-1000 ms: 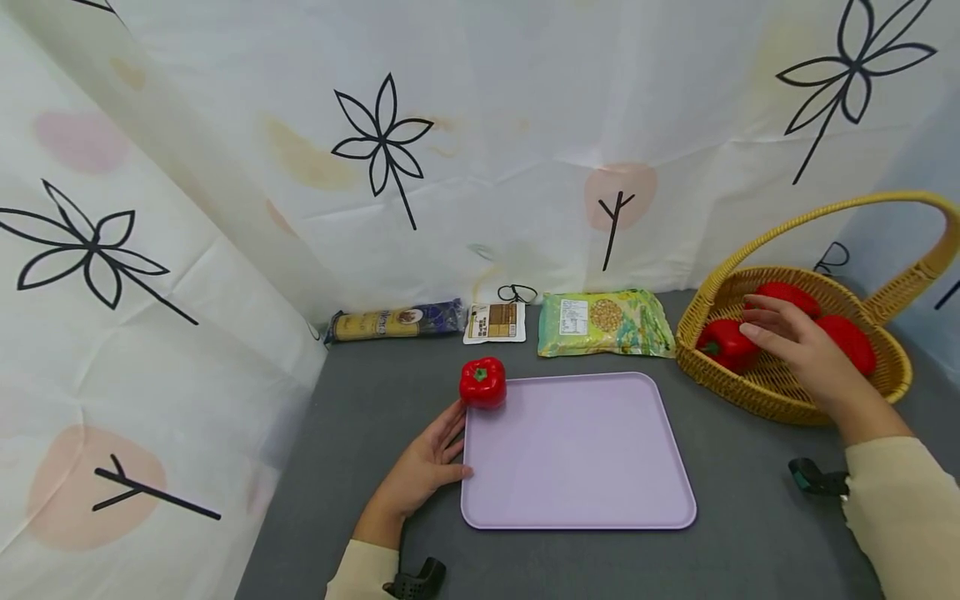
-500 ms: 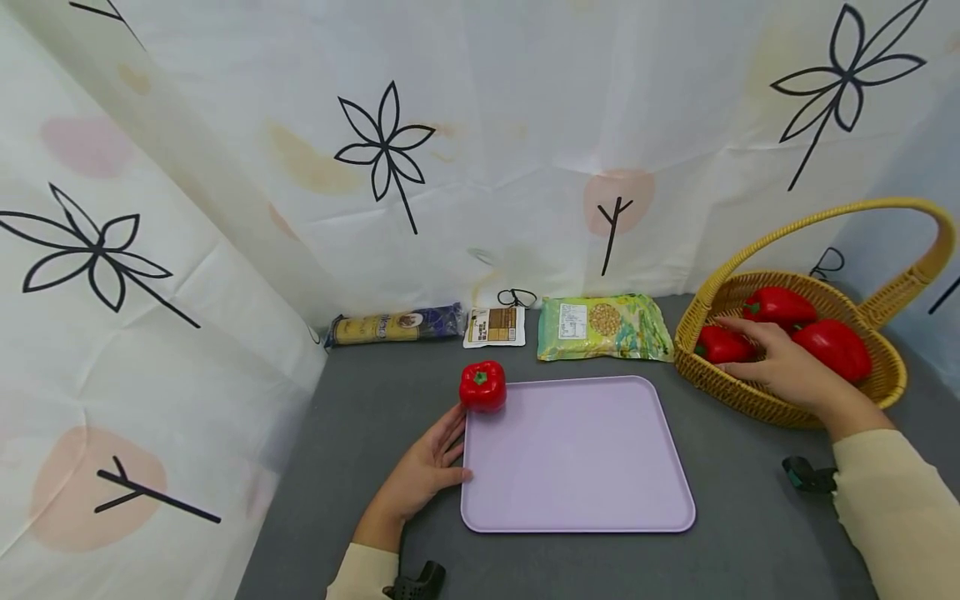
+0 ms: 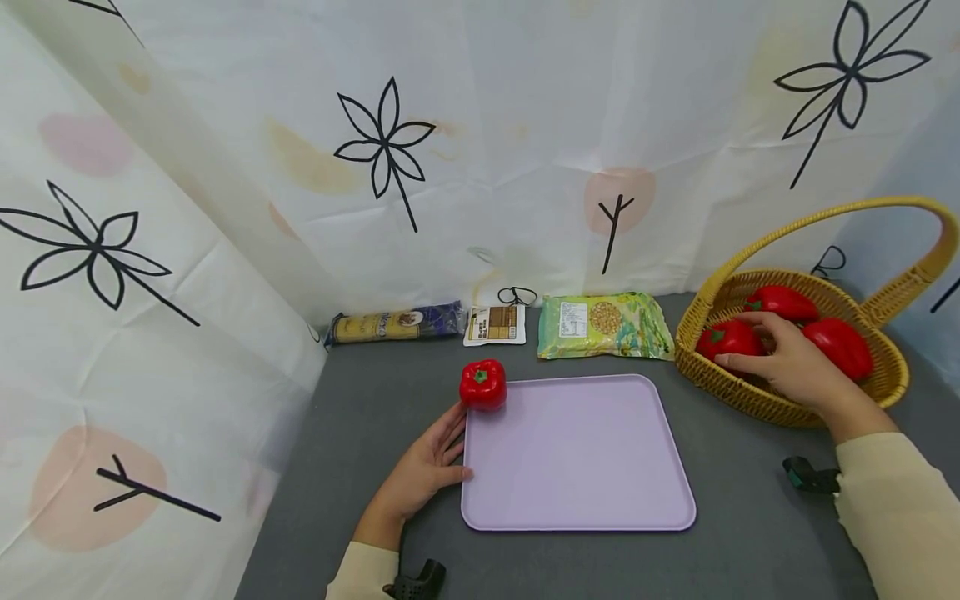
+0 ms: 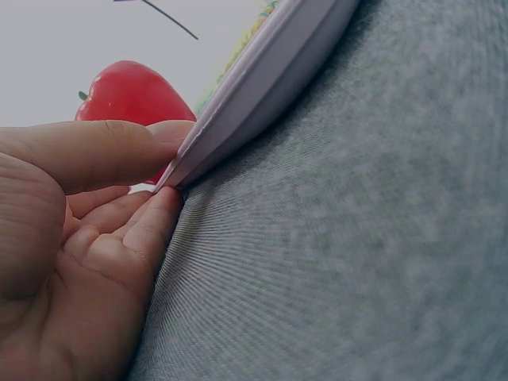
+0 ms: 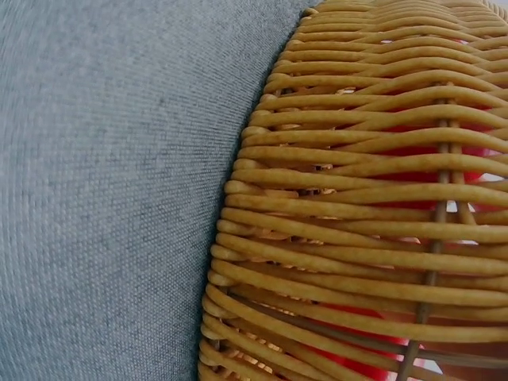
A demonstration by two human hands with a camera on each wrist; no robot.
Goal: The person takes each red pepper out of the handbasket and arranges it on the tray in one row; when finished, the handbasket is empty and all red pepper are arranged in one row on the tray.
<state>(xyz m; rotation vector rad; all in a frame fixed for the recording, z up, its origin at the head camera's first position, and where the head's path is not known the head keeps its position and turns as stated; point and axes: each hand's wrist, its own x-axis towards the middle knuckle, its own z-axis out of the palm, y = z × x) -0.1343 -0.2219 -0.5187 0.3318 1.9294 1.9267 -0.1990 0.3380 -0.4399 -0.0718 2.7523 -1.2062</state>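
At the left side of a lilac tray [image 3: 577, 454], my left hand [image 3: 416, 475] pinches the rim between thumb and fingers, as the left wrist view shows. A red bell pepper [image 3: 483, 384] stands on the tray's far left corner, just beyond those fingertips. On the right, my right hand [image 3: 798, 362] reaches into a yellow wicker basket [image 3: 750, 404]. Its thumb and fingers grip another red bell pepper [image 3: 729, 340], stem turned up. In the right wrist view the basket's woven wall [image 5: 357, 206] hides most of that hand.
Two more red peppers lie in the basket, one at the back [image 3: 782, 303] and one at the right [image 3: 840, 347]. Along the curtain stand a blue-and-yellow packet [image 3: 397, 322], a small brown-and-white packet [image 3: 495, 324] and a green bag [image 3: 606, 325]. The basket's tall handle [image 3: 810, 221] arches overhead.
My right hand has lowered and moved left onto the basket's left pepper, which has turned so its stem faces up. My left hand and the tray have stayed put.
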